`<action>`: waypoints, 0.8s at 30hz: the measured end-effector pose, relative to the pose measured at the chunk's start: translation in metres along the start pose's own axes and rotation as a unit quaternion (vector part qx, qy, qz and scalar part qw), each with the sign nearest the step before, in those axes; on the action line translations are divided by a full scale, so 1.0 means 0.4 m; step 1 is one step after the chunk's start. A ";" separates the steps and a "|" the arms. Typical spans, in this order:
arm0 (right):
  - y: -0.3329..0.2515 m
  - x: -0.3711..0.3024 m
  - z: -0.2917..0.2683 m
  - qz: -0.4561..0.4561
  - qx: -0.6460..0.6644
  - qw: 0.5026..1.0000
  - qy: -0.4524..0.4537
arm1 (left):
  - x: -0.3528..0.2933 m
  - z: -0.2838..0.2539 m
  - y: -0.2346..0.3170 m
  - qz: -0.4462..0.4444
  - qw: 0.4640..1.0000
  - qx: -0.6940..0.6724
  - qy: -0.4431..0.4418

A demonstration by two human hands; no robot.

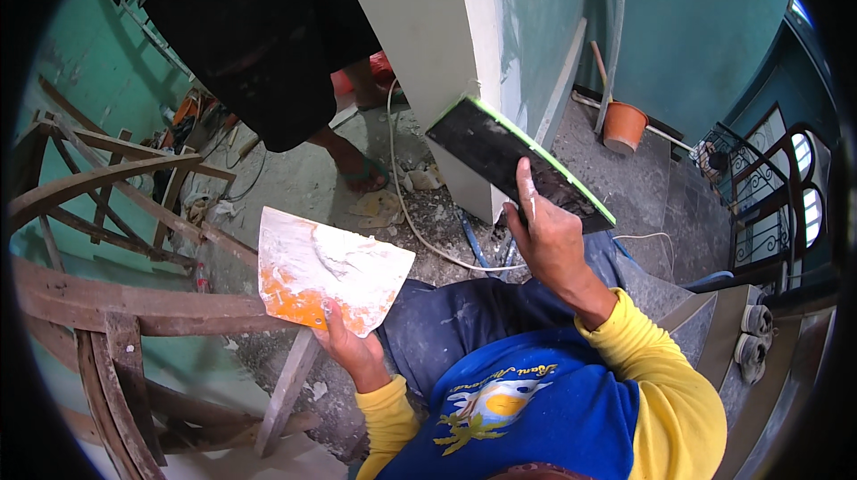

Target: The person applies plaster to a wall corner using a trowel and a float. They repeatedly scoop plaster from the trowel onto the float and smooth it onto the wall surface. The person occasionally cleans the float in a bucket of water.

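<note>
My left hand (353, 344) grips the lower edge of a thin orange plastic board (330, 268), its top smeared with white plaster. In my right hand (555, 244) is a black rectangular plastering float (500, 154) with a bright green edge; my index finger lies stretched along it, and my palm hides the part it is held by. The float is tilted in front of the lower corner of a pale wall end (428, 25); whether it touches the wall I cannot tell. Fresh white patches (504, 56) show on the wall's bluish side.
Curved wooden frames (143, 302) crowd the left side. Behind the wall end stands another person, whose sandalled foot (361, 172) shows. A pale hose (402, 203) crosses the debris-strewn floor. An orange bucket (623, 128) stands at the far right, and shoes (754, 342) sit on steps.
</note>
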State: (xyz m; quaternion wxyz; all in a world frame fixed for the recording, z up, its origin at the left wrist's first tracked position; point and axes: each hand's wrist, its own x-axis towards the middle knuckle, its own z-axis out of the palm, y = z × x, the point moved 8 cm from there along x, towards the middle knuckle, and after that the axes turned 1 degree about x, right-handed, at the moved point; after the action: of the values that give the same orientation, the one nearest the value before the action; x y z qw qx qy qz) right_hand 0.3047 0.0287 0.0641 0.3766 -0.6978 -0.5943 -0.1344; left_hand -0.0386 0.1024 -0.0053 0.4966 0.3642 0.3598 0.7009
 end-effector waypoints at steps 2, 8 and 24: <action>-0.006 -0.013 0.005 0.011 0.016 0.999 -0.031 | 0.001 0.005 0.001 0.001 1.000 -0.002 -0.001; -0.034 0.028 -0.033 -0.008 0.000 1.000 0.014 | 0.001 0.004 -0.003 -0.023 0.999 -0.034 0.006; -0.058 0.016 -0.019 -0.005 0.000 0.999 -0.036 | 0.000 -0.006 -0.015 -0.036 0.998 -0.048 0.005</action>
State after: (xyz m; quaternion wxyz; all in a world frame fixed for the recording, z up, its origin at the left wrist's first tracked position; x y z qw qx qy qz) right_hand 0.2869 0.0284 0.0818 0.3547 -0.6993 -0.6106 -0.1111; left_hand -0.0380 0.1035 -0.0114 0.5365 0.3229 0.3410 0.7012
